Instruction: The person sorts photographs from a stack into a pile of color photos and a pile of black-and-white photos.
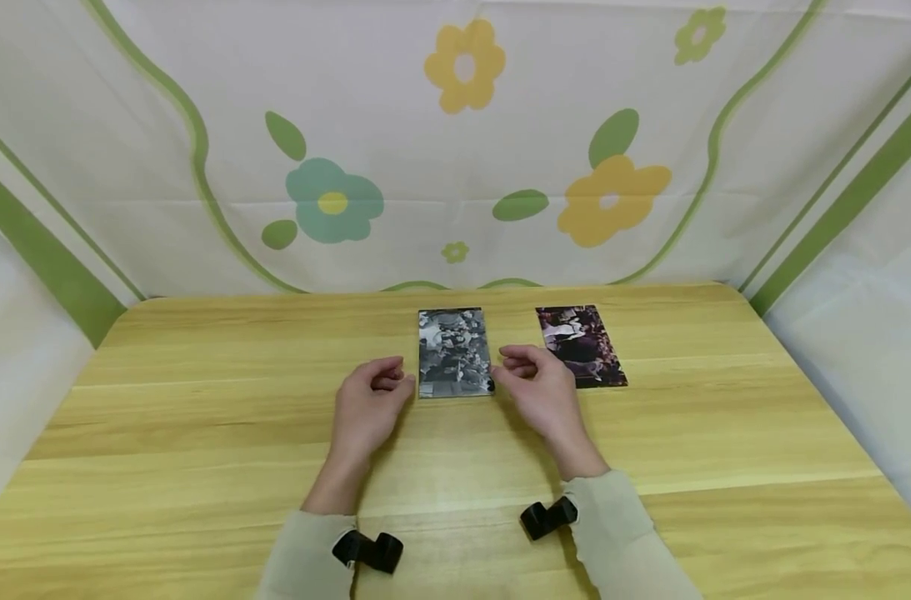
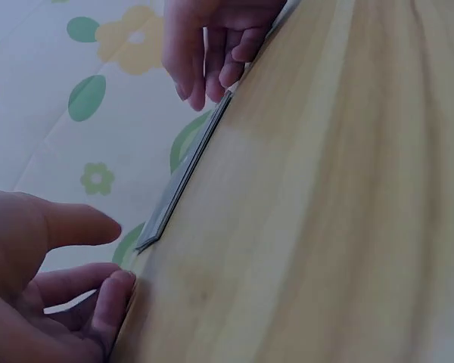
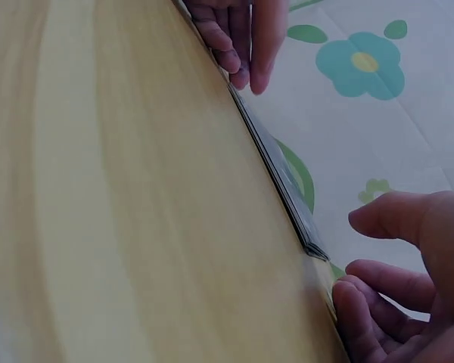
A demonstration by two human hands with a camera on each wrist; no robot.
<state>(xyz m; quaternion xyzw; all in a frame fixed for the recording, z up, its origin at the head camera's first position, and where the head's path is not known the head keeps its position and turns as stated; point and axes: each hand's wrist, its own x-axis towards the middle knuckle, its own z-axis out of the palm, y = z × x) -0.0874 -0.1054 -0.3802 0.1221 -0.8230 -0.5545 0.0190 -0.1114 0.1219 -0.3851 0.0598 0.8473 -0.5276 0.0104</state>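
A small stack of photo prints [image 1: 455, 353] lies on the wooden table, with a black-and-white crowd picture on top. Its layered edge [image 3: 276, 181] shows in the right wrist view. My left hand [image 1: 371, 398] is just left of the stack, fingers loosely bent and holding nothing. On the other side my right hand [image 1: 539, 390] is at the stack's right edge, its thumb tip close to the lower corner and nothing in its grasp. In the left wrist view a small gap separates the left fingers [image 2: 113, 299] from the stack's near end.
A second, dark colour photo [image 1: 601, 354] lies flat to the right, partly covered by my right hand. Behind the wooden table [image 1: 200, 433] hangs a white cloth [image 1: 425, 150] with printed flowers. Both wrists wear black camera mounts [image 1: 368, 550].
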